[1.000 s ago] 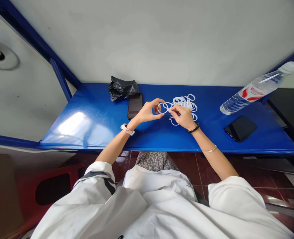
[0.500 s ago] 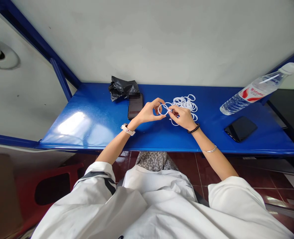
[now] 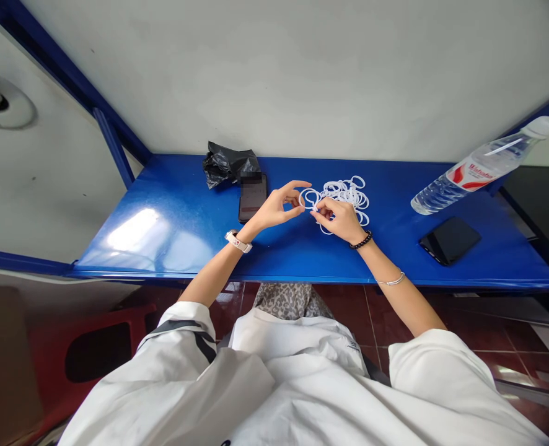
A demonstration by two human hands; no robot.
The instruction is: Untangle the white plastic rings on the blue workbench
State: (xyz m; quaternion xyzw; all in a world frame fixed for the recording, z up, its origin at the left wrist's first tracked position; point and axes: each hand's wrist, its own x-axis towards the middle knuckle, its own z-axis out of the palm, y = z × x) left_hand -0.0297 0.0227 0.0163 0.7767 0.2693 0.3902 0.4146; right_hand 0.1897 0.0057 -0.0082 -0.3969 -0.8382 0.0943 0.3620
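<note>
Phones (image 3: 253,201) (image 3: 450,240), two, flank the right hand (image 3: 342,220) pinching white cord (image 3: 312,208).

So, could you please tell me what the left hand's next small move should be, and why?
Perhaps the left hand should pinch the white loop: its thumb and forefinger stand apart at the loop's left side, while the right hand pinches its lower right.

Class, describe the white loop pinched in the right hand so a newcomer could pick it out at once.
Start at the blue table and find the right hand, with a black beaded bracelet at its wrist. It pinches the white loop. Unlike the pile of white loops lying nearby, this one is hand-held.
</note>
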